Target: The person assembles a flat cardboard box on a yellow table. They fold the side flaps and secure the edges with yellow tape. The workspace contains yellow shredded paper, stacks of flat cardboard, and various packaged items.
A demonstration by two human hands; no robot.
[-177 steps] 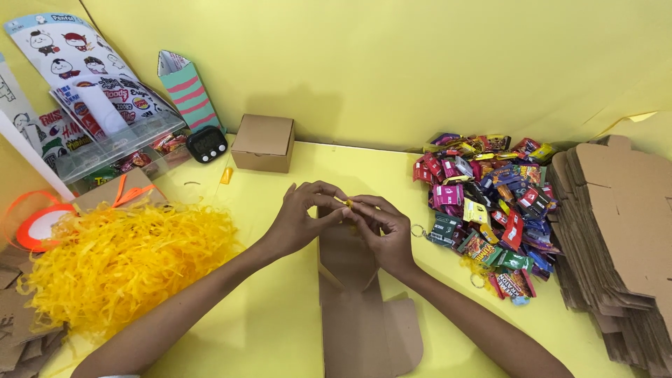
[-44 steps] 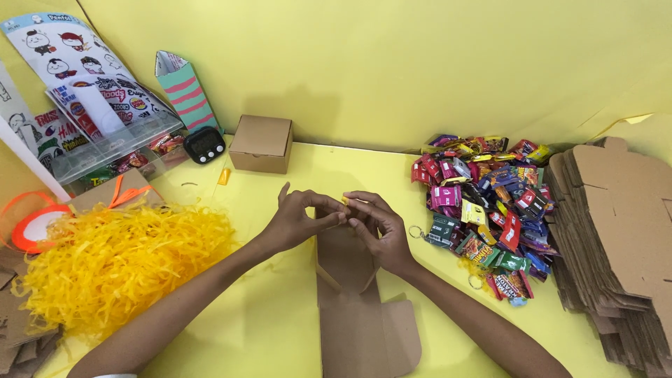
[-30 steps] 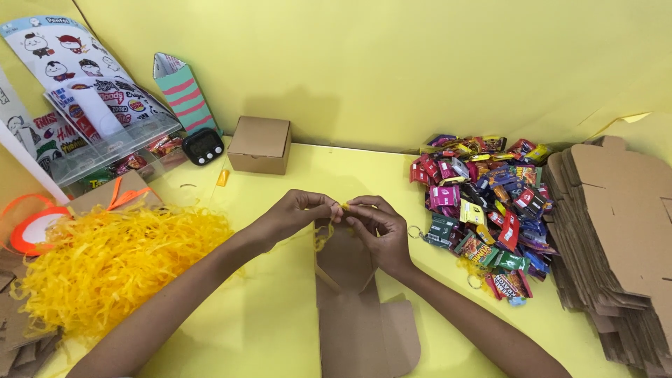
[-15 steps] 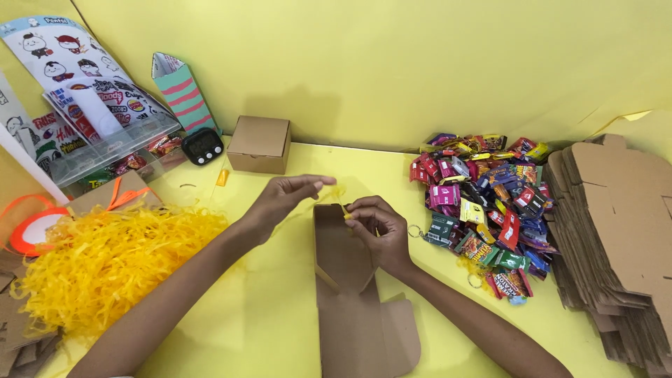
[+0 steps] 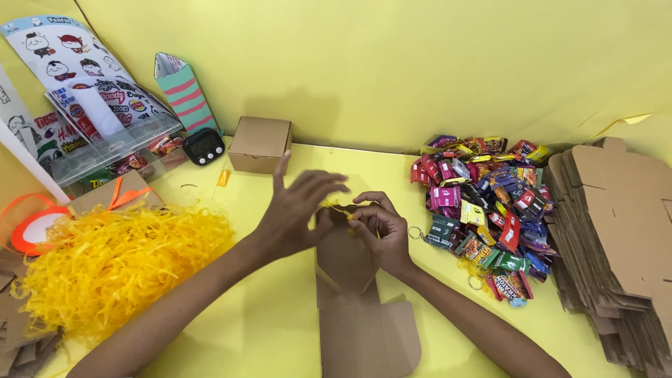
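A flat, unfolded brown cardboard box (image 5: 353, 308) lies on the yellow table in front of me, its far flap raised. My right hand (image 5: 381, 231) pinches a small strip of yellow shredded paper (image 5: 334, 204) against the top of that flap. My left hand (image 5: 297, 206) hovers just left of it with fingers spread, its fingertips at the same yellow strip. It grips nothing that I can see.
A heap of yellow shredded paper (image 5: 112, 259) lies at the left. A pile of colourful candy packets (image 5: 490, 203) sits right of centre. Flat cardboard blanks (image 5: 616, 238) are stacked at far right. A closed small brown box (image 5: 260, 143), a black timer (image 5: 204, 147) and an orange ribbon roll (image 5: 28, 224) stand behind.
My left hand let go of the strip, swung out to the left, and has come back with fingers spread. My right hand has stayed on the flap.
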